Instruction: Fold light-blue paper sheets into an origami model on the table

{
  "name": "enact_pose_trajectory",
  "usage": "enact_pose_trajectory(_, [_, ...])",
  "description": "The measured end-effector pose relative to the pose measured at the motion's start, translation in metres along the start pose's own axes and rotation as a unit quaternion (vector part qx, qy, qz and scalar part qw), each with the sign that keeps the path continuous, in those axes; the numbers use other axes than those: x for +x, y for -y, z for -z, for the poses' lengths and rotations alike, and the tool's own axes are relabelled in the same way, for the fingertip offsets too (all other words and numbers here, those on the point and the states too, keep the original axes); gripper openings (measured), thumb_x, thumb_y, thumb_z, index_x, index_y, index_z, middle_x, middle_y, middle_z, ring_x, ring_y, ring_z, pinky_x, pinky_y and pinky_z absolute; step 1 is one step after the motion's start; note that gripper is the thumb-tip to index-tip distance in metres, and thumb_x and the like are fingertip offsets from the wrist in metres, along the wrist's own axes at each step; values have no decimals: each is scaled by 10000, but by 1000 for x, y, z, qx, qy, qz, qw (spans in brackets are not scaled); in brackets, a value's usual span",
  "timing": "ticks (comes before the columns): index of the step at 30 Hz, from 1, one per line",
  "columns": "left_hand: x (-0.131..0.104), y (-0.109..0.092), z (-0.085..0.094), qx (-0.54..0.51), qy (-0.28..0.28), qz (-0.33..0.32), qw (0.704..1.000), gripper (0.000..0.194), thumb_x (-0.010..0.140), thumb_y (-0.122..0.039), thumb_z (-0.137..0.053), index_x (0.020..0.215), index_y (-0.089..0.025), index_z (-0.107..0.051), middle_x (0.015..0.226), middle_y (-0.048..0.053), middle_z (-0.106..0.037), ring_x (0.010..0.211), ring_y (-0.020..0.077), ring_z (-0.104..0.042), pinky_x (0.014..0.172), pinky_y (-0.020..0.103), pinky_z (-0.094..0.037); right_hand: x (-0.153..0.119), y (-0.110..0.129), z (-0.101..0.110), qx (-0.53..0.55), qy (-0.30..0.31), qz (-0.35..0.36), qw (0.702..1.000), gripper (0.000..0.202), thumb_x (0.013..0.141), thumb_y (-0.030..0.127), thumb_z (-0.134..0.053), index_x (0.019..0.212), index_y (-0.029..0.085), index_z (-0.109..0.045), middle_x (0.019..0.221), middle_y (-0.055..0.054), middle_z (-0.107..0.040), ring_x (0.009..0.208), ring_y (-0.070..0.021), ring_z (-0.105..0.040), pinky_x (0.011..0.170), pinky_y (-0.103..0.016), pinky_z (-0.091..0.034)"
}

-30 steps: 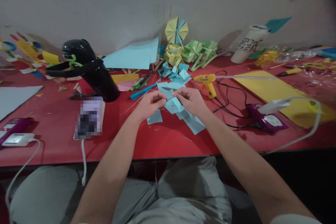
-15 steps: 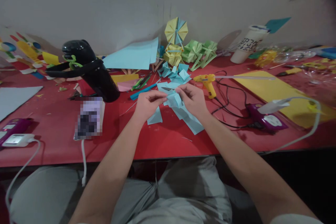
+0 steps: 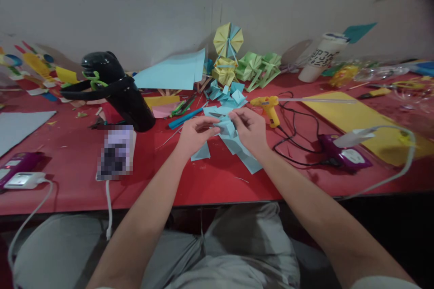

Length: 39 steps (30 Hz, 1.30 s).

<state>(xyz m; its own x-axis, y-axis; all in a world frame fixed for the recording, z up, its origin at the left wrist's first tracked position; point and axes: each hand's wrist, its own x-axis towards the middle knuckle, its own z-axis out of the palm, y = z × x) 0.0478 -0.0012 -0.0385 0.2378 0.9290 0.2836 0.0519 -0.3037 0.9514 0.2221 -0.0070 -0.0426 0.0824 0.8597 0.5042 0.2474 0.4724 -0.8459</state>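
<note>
A small folded piece of light blue paper (image 3: 228, 129) is between my two hands above the red table. My right hand (image 3: 250, 130) pinches its right side with thumb and forefinger. At its left edge is my left hand (image 3: 196, 134), thumb and forefinger curved round the corner with a slight gap between them. Beneath and beside lie blue paper strips (image 3: 249, 160) and a blue scrap (image 3: 202, 151). Scissors (image 3: 214, 114), partly hidden, rest on blue paper just behind my fingers. Folded blue pieces (image 3: 237, 97) are heaped further back.
A yellow glue gun (image 3: 269, 107) with a black cord lies right of my hands, near a purple power strip (image 3: 344, 152) and yellow sheet (image 3: 334, 119). Leftward are a black bottle (image 3: 127, 99) and a phone (image 3: 115, 152). Yellow and green paper models (image 3: 226, 65) stand by the wall.
My left thumb and forefinger have parted slightly and shifted a little right. My right hand has moved slightly right, still on the folded blue paper.
</note>
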Motion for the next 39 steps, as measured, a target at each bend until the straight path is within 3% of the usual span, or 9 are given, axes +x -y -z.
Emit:
enact_pose_trajectory(8, [2, 3, 0, 19, -65, 1, 998, 138, 675, -273, -766, 783, -187, -757, 789, 41, -739, 756, 179, -667, 752, 327, -550, -1, 1, -3, 4, 14, -5, 1000, 334, 855, 517, -587, 820, 191, -646, 683, -8, -580, 578, -115, -467, 539, -271, -377])
enact_pose_trajectory(14, [5, 5, 7, 48, -118, -2, 992, 162, 702, -298, -744, 820, -189, -754, 814, 36, -741, 788, 180, -669, 773, 326, -544, 2, 2, -1, 31, 24, -5, 999, 332, 898, 509, -527, 982, 212, -650, 928, -54, -685, 798, -152, -618, 702, -293, -495])
enact_pose_trajectory(18, [7, 7, 11, 48, -144, 1, 988, 165, 713, -301, -729, 827, -182, -739, 803, 36, -728, 751, 165, -657, 739, 313, -543, 2, -1, 1, 34, 55, 22, 998, 264, 876, 458, -585, 930, 211, -661, 1038, -74, -688, 923, -173, -638, 769, -309, -509])
enact_pose_trajectory(22, [6, 5, 10, 49, -133, -2, 990, 126, 719, -274, -708, 804, -181, -712, 780, 26, -704, 711, 146, -631, 695, 286, -523, 2, -8, 0, 1, 90, 37, 995, 209, 829, 410, -654, 889, 210, -671, 1115, -85, -667, 1023, -198, -624, 819, -333, -506])
enact_pose_trajectory(29, [6, 6, 9, 88, -71, -21, 993, 120, 765, -253, -638, 852, -181, -678, 847, 32, -690, 739, 135, -605, 648, 246, -470, 2, -13, -1, -25, 89, 23, 995, 222, 821, 423, -647, 842, 203, -663, 1071, -82, -677, 943, -189, -626, 757, -323, -495])
enact_pose_trajectory(39, [4, 1, 7, 103, -61, -29, 992, 147, 784, -320, -662, 822, -179, -682, 853, 38, -681, 796, 148, -604, 669, 248, -471, 0, -8, -2, -22, 104, 29, 994, 208, 826, 411, -645, 825, 204, -661, 1046, -84, -689, 884, -177, -629, 719, -308, -498])
